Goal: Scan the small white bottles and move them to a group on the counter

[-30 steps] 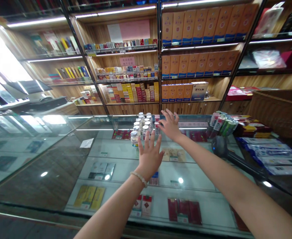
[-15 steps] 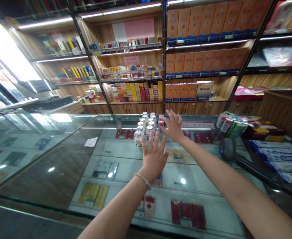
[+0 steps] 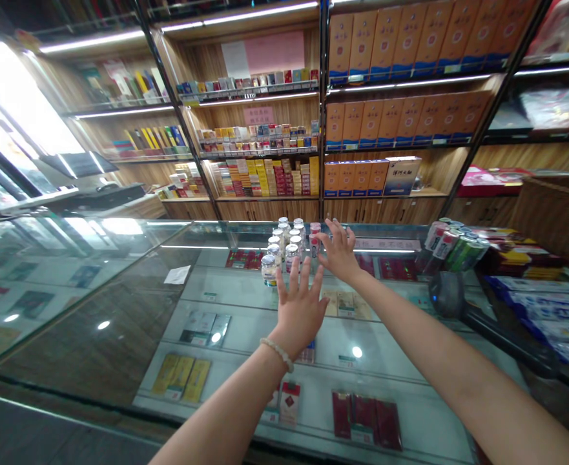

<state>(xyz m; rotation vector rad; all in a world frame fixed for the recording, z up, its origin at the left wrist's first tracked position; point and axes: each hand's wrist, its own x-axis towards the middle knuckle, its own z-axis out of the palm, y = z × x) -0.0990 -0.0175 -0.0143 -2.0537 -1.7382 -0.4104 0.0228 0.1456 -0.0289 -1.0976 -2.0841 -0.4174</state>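
Observation:
Several small clear jars with silvery-white lids (image 3: pixel 268 271) stand in rows on the glass counter (image 3: pixel 245 303). Beside them on the right are pink-lidded containers (image 3: pixel 314 244). My left hand (image 3: pixel 301 307), with a beaded bracelet (image 3: pixel 277 353) at the wrist, is spread just in front of the nearest jars and holds nothing. My right hand (image 3: pixel 338 252) has its fingers apart next to the pink-lidded containers; whether a fingertip touches them is unclear.
A black handheld scanner (image 3: pixel 446 296) lies at the right, near a bundle of cans (image 3: pixel 451 245) and blue-and-white packets (image 3: pixel 538 310). White paper (image 3: pixel 177 275) rests left of the jars. Packs show under the glass. Stocked shelves (image 3: pixel 259 206) line the back wall.
My right hand has lowered slightly beside the pink-lidded containers, its fingers still apart. My left hand has hardly moved. The view has shifted a little.

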